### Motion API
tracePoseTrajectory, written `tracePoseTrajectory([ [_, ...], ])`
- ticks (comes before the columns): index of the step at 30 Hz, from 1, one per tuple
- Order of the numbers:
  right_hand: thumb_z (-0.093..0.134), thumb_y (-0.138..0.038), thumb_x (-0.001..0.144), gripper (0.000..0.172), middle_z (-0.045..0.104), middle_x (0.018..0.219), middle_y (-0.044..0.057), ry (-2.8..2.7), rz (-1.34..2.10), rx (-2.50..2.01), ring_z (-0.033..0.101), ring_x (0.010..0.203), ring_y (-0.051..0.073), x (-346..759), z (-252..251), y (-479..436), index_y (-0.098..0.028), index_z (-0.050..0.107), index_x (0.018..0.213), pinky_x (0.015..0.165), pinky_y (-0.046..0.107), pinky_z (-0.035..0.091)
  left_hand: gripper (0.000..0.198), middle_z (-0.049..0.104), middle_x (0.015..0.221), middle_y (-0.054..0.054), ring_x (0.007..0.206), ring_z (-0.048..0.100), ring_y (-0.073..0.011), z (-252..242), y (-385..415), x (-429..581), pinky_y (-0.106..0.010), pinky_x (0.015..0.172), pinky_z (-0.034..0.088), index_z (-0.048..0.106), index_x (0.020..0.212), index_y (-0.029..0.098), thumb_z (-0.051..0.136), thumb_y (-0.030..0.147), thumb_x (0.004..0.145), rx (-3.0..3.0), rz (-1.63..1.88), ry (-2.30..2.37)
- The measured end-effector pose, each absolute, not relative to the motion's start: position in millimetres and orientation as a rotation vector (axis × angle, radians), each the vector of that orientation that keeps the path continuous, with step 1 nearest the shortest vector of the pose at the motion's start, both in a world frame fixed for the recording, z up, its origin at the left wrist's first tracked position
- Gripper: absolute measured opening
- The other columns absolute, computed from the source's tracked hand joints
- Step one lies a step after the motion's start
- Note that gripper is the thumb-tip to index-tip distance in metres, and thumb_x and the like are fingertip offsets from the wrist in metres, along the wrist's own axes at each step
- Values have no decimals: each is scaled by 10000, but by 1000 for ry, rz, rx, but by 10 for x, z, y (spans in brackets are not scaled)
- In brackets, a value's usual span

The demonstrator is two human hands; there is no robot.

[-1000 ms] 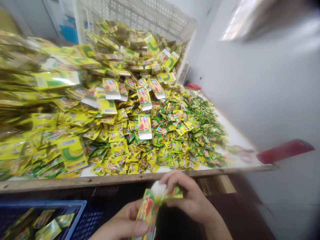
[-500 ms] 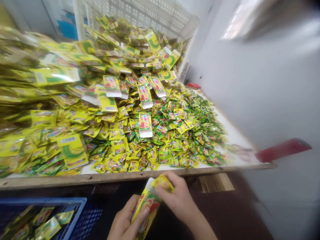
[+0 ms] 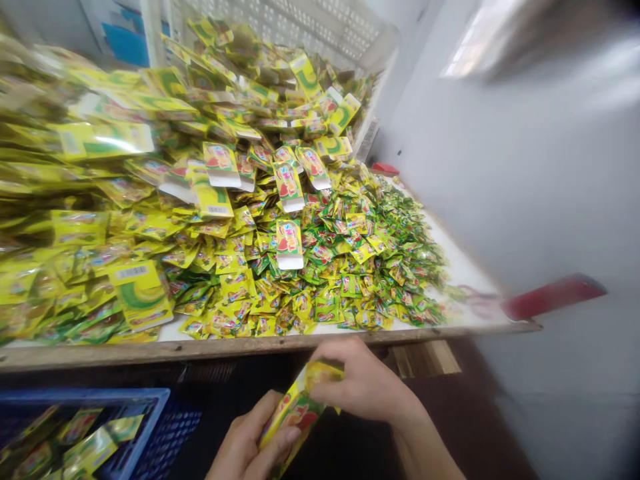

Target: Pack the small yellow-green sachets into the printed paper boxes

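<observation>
Nearest, the left hand (image 3: 250, 441) has its fingers wrapped around a printed yellow-and-green carton (image 3: 295, 421), which is held at a slant in front of the worktop (image 3: 240, 346). The right hand (image 3: 364, 381) grasps a yellow packet (image 3: 323, 375) between its curled fingers at the carton's upper end; how far the packet sits inside, I cannot tell.

At the lower left, below the worktop's edge, a blue plastic crate (image 3: 163, 408) holds several yellow-green packs (image 3: 90, 452), lying at different angles.

On the worktop spreads a heap of small yellow and green sachets (image 3: 345, 290). A few flat cartons (image 3: 289, 241) with white end flaps lie on it. A red-handled tool (image 3: 555, 297) rests at the right corner, partly over the edge.

Farther back, a white perforated crate (image 3: 345, 37) is filled with yellow cartons (image 3: 306, 75), which spill forward and meet the sachets.
</observation>
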State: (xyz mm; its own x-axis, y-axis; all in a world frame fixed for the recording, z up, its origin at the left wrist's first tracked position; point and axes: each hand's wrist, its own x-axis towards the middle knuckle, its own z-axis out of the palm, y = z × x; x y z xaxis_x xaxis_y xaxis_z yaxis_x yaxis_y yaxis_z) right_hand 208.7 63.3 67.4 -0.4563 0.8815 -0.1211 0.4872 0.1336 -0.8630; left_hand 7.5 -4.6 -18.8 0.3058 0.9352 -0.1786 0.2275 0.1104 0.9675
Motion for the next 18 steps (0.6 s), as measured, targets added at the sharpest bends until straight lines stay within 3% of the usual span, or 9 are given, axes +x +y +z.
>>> tracePoseTrajectory([
  [4, 701, -142, 739, 125, 673, 775, -26, -1858, 1271, -1263, 591, 729, 152, 2041, 673, 630, -196, 720, 850, 669, 233, 428, 288, 546, 685, 14, 643, 468, -149, -252, -38, 50, -213, 573, 345, 614, 810, 200, 603, 487, 827, 1397, 684, 1098],
  [9, 760, -187, 734, 153, 680, 846, -11, -1742, 1151, -1276, 604, 792, 165, 1937, 485, 519, -210, 697, 871, 747, 246, 441, 277, 591, 815, -12, 802, 534, -194, -239, -30, 113, -249, 706, 431, 618, 898, 202, 630, 468, 820, 1023, 810, 1000],
  [14, 679, -274, 818, 138, 646, 773, -9, -1465, 1109, -1411, 554, 671, 144, 1806, 216, 335, -198, 638, 926, 638, 237, 443, 238, 608, 811, -3, 802, 551, -188, -265, -105, 193, -263, 733, 445, 594, 865, 223, 641, 453, 822, 714, 982, 946],
  [18, 680, -203, 796, 92, 619, 719, -32, -1597, 1248, -1447, 535, 648, 133, 1845, 270, 330, -199, 647, 882, 597, 221, 416, 254, 621, 806, -14, 792, 542, -192, -330, -156, 164, -264, 723, 436, 613, 865, 216, 625, 467, 828, 833, 973, 1018],
])
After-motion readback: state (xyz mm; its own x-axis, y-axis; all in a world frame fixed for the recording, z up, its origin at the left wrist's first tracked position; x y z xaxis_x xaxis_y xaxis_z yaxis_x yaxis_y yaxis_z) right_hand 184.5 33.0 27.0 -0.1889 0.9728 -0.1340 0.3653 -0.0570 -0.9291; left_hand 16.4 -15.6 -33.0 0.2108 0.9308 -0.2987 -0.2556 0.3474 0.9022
